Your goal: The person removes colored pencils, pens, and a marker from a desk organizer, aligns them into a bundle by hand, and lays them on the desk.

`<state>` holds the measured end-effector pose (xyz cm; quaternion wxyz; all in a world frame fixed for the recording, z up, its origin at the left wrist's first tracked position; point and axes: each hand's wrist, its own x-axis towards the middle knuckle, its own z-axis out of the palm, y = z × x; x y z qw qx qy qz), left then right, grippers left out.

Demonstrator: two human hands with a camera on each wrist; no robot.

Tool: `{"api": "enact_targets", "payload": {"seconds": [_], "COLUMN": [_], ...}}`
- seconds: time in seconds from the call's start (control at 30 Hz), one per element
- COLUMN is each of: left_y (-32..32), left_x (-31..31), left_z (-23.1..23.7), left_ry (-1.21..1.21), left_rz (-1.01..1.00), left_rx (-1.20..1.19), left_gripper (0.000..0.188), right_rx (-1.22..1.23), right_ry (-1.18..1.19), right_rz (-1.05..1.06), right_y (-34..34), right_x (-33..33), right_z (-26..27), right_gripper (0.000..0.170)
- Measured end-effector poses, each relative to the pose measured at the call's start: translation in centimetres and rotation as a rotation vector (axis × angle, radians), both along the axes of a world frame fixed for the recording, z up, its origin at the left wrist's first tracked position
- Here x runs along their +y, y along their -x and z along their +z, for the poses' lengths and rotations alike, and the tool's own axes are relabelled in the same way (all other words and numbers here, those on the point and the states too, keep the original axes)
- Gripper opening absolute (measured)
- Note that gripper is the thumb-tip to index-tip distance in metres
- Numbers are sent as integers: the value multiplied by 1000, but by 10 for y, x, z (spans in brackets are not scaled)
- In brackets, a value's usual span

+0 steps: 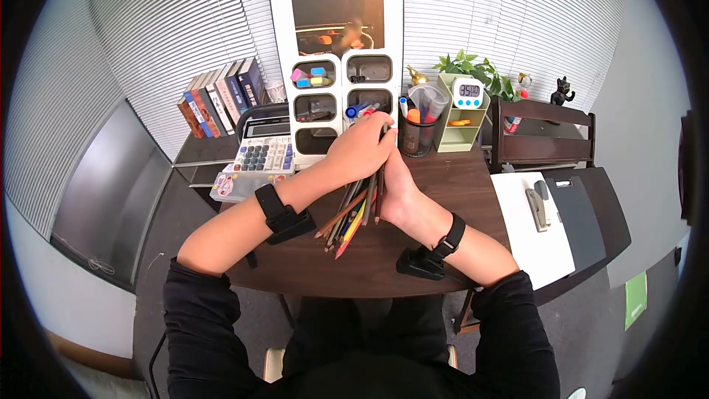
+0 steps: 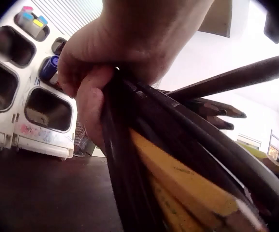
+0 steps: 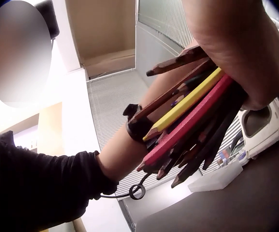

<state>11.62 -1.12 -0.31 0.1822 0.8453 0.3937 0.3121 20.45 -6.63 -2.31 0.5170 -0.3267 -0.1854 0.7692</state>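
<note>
A bundle of pencils (image 1: 354,214), mostly dark with a few yellow, red and brown ones, slants over the desk with its sharpened tips toward the person. My left hand (image 1: 362,146) grips the bundle's far end from above. From the other side my right hand (image 1: 401,191) holds the same pencils, its fingers partly hidden behind the left hand. Yellow and dark pencils (image 2: 187,179) fan out close up in the left wrist view. A red pencil (image 3: 192,121) and a yellow one stick out below the hand in the right wrist view.
Behind the hands stands a white organizer (image 1: 342,107) with pens and markers in its compartments. Beside it are a mesh pen cup (image 1: 418,139) and a green shelf with a timer (image 1: 468,93). A calculator (image 1: 264,155) sits left; a stapler (image 1: 538,210) lies on paper at right.
</note>
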Motion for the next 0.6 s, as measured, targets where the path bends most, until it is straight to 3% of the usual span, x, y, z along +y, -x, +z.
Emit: {"api": "enact_targets", "payload": {"seconds": [0.13, 0.3, 0.37, 0.47, 0.5, 0.6], "left_y": [8, 19, 17, 13, 8, 10], "left_x": [5, 1, -7, -12, -4, -6], "left_z": [-18, -22, -12, -6, -18, -11], "left_ry": [33, 316, 577, 732, 672, 814], "left_rz": [-3, 66, 147, 82, 80, 2], "left_rx": [-150, -179, -184, -297, -379, -387], "left_gripper": [38, 50, 55, 57, 55, 56], "right_rx": [-61, -71, -47, -50, -57, -83], "right_ry": [25, 47, 44, -6, 16, 39], "right_rz": [-31, 42, 50, 8, -8, -8], "right_y": [4, 7, 6, 6, 5, 2], "right_x": [-2, 1, 2, 8, 9, 7], "right_z": [0, -10, -13, -16, -15, -11], "right_gripper": [58, 66, 66, 65, 64, 60]}}
